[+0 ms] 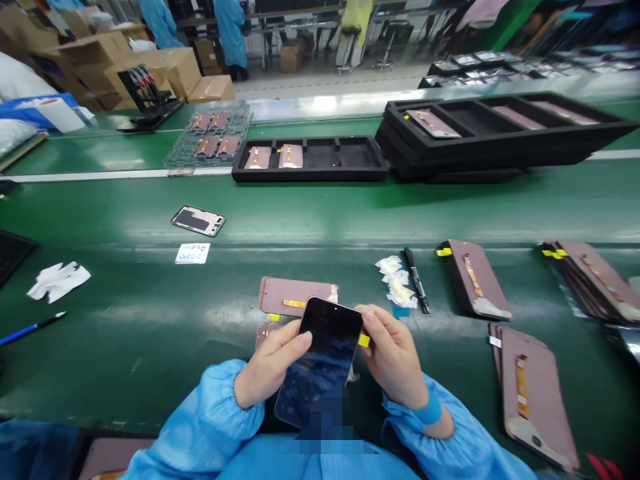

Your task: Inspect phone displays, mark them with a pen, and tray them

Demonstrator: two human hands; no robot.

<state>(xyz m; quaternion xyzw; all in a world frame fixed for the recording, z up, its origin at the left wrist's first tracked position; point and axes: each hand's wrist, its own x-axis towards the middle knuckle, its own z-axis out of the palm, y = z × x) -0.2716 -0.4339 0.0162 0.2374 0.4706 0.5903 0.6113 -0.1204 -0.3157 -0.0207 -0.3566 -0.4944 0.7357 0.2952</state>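
A dark phone screen (325,353) is held tilted in front of my body, its glossy face toward me. My left hand (270,363) grips its left edge, thumb lying on the glass. At the upper right corner, my right hand (395,357) pinches the edge with thumb and fingertips. A small yellow tab (364,341) sticks out beside that corner, just under the right fingers. Behind the screen, a pinkish phone panel (273,293) with an orange flex cable lies on the green bench. Another panel below it is mostly hidden by the left hand and the screen.
Stacked pinkish panels (537,387) lie to the right, near another stack (477,273). A black marker (417,280) lies beside crumpled white-yellow scraps (397,280). Black foam trays (310,175) stand at the back. A phone frame (198,221) and blue pen (33,328) lie left.
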